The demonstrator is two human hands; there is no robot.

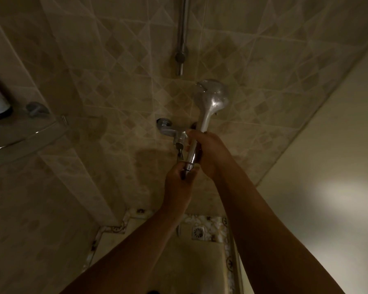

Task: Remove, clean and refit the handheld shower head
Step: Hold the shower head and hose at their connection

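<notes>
Both hands are gripping: your right hand point(208, 153) is clamping the shower head point(210, 100) handle, your left hand point(179, 183) fingers are pinching the hose nut point(188, 167) just below, likely turning the joint next, direction unclear.

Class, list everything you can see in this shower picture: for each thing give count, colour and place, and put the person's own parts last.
Shower head: one, chrome, centre, handle held.
Mixer tap: one, chrome, on wall behind the hands.
Riser rail: one, chrome, top centre.
Glass shelf: one, clear, left corner.
Floor drain: one, pale, floor below.
Wall tiles: many, beige, all around.
Right hand: one, gripping the handle.
Left hand: one, at the handle's lower end.
</notes>
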